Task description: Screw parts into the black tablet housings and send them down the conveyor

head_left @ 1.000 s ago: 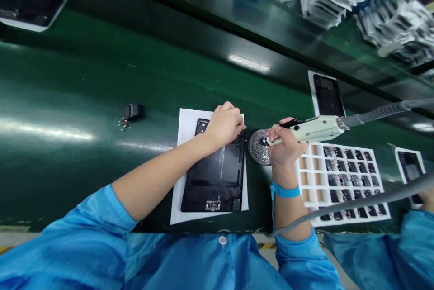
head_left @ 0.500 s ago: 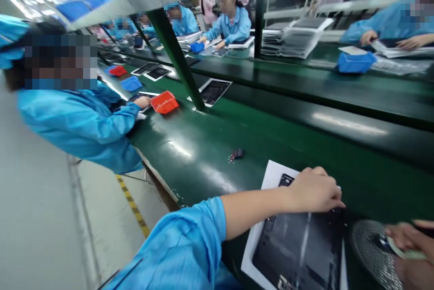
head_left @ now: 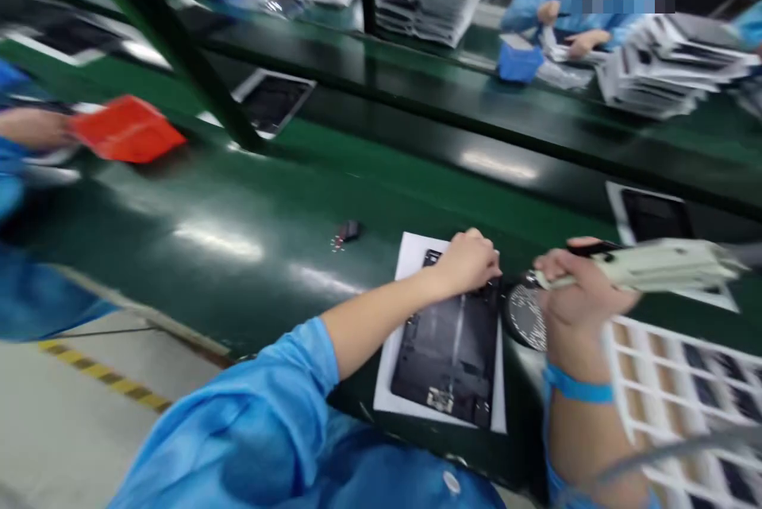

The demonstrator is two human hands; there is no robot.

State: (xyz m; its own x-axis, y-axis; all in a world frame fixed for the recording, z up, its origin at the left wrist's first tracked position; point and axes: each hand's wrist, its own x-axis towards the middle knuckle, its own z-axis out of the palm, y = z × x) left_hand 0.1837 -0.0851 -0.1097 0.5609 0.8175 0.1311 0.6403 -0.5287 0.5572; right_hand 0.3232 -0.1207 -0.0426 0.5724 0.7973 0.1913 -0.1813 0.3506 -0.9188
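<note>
Black tablet panel (head_left: 446, 358) rests on paper (head_left: 408, 271), our left hand (head_left: 467, 263) curled on its edge, our right hand (head_left: 586, 294) gripping a pale driver (head_left: 667, 264).

A black tablet casing (head_left: 446, 358) lies flat on white paper (head_left: 388, 382).

readable text: none
black tablet panel (head_left: 446, 350): small white label (head_left: 439, 399) near lower edge, print too blurred to read
</note>
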